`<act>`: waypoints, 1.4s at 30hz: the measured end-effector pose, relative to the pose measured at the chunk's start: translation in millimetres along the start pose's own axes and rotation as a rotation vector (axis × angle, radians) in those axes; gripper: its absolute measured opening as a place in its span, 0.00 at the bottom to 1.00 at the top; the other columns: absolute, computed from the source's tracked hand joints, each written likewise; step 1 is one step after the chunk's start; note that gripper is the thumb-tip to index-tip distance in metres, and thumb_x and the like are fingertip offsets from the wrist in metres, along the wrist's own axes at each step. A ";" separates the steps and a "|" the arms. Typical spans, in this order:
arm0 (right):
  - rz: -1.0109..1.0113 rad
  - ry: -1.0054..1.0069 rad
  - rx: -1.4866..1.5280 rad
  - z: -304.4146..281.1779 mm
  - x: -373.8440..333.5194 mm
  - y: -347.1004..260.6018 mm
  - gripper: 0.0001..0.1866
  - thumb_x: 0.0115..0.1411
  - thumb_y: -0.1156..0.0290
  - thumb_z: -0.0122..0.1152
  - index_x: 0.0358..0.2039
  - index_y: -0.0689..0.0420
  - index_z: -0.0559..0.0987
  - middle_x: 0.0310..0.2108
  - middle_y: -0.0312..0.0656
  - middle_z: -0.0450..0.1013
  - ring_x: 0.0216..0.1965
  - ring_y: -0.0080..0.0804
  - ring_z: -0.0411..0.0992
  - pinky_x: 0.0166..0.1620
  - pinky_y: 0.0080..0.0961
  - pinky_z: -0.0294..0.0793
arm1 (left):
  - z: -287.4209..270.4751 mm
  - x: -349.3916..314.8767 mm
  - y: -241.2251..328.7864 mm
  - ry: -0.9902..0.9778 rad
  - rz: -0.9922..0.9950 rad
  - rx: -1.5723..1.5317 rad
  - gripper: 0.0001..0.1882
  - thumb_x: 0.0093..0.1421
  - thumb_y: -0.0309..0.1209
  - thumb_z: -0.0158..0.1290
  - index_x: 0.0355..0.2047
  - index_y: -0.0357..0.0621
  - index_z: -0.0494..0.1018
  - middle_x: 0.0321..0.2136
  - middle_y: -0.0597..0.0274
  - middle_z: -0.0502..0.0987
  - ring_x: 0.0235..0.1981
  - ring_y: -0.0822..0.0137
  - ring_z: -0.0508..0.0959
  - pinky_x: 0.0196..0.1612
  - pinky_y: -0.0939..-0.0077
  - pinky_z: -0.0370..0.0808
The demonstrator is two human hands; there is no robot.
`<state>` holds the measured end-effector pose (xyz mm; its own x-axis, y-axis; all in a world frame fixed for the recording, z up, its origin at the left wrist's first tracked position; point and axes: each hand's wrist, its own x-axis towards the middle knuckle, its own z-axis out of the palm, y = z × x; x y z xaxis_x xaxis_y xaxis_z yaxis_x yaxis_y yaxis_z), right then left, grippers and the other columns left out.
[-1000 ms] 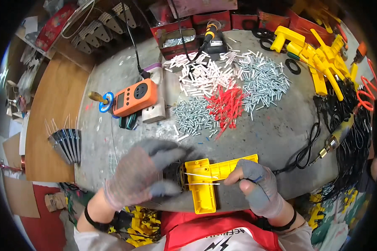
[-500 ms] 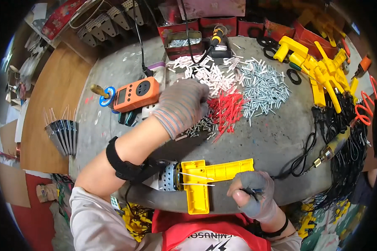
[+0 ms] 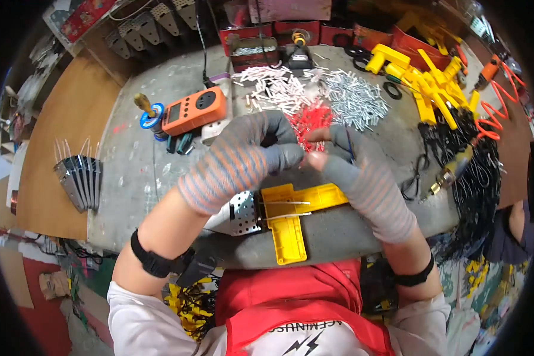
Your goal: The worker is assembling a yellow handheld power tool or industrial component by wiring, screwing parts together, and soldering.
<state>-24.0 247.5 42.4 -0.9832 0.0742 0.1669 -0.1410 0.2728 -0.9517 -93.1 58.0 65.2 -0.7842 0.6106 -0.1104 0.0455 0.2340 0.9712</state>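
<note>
Angling in from the lower edge, the left hand (image 3: pixel 243 151) and right hand (image 3: pixel 368 178) half-curl, fingertips close together mid-frame, whether pinching anything I cannot tell, the yellow housing (image 3: pixel 287 237) lying lower centre.

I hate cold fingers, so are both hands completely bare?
No, the left hand and right hand each wear a striped glove.

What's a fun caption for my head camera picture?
Striped gloves on, left hand and right hand close together by red pieces, a yellow casing on the bench.
</note>
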 end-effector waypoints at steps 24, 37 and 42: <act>-0.200 -0.285 -0.841 25.5 -54.2 -12.1 0.09 0.55 0.67 0.59 0.29 0.60 0.75 0.27 0.52 0.73 0.32 0.54 0.73 0.33 0.42 0.72 | 17.0 -88.2 -43.3 0.290 0.400 0.411 0.05 0.56 0.25 0.54 0.33 0.37 0.75 0.24 0.52 0.76 0.26 0.55 0.77 0.31 0.68 0.71; -0.385 -0.109 -0.696 32.3 -57.7 -6.2 0.05 0.55 0.71 0.62 0.32 0.56 0.80 0.23 0.47 0.72 0.25 0.48 0.72 0.27 0.34 0.70 | 26.2 -73.4 -51.8 0.208 0.316 0.399 0.07 0.59 0.29 0.53 0.34 0.39 0.74 0.27 0.47 0.76 0.30 0.46 0.77 0.33 0.62 0.73; -0.303 -0.125 -0.579 30.9 -54.7 -8.5 0.04 0.55 0.72 0.62 0.30 0.58 0.79 0.23 0.48 0.72 0.24 0.48 0.71 0.28 0.32 0.70 | 28.0 -74.8 -52.4 0.200 0.316 0.334 0.07 0.58 0.29 0.54 0.34 0.39 0.75 0.26 0.48 0.77 0.30 0.47 0.77 0.33 0.63 0.72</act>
<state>27.4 211.5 33.4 -0.9207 -0.1893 0.3414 -0.3627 0.7381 -0.5689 -19.6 21.3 16.7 -0.8017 0.5414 0.2531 0.4703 0.3101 0.8262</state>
